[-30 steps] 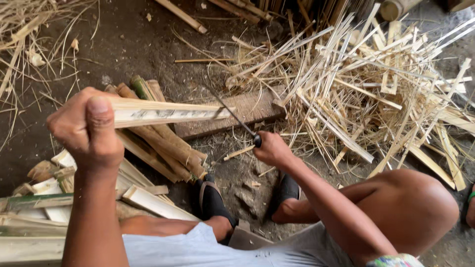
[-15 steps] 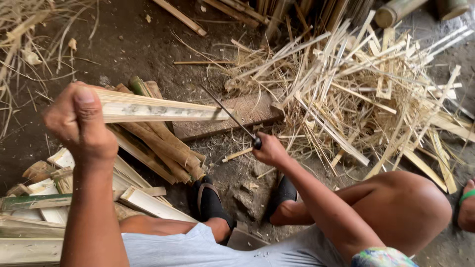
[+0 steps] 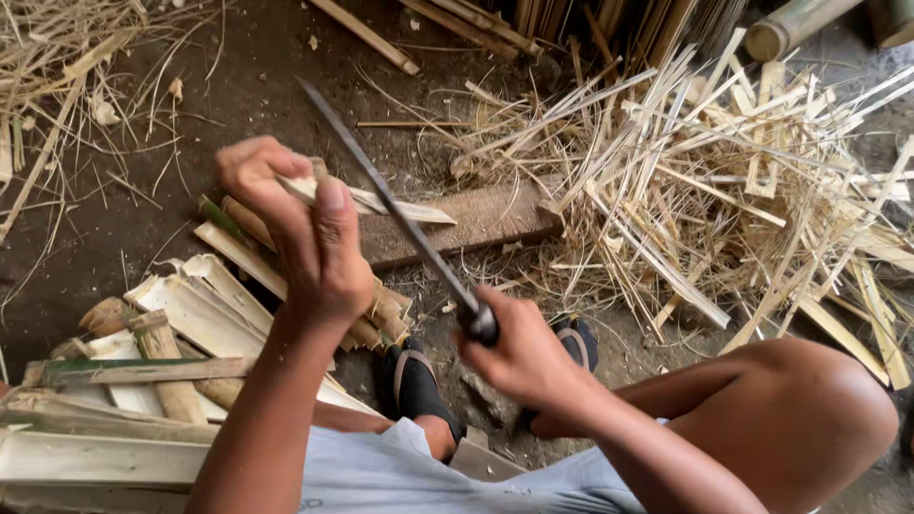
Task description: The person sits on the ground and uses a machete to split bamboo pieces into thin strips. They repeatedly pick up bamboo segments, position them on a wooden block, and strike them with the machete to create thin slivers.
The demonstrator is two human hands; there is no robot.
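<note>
We see the left hand (image 3: 309, 233) squeezed tight around a flat bamboo strip (image 3: 381, 202) that sticks out past its fingers. The right hand (image 3: 519, 357), closed on a long knife (image 3: 390, 202), lays the blade across that strip, just beside the left thumb.

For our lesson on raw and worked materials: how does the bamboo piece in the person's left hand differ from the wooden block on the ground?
The bamboo piece is pale, thin and held up off the ground by the left hand; the wooden block is darker brown, thicker and lies flat on the dirt. The knife, gripped by the right hand, crosses the bamboo piece, not the block. Both are elongated.
</note>
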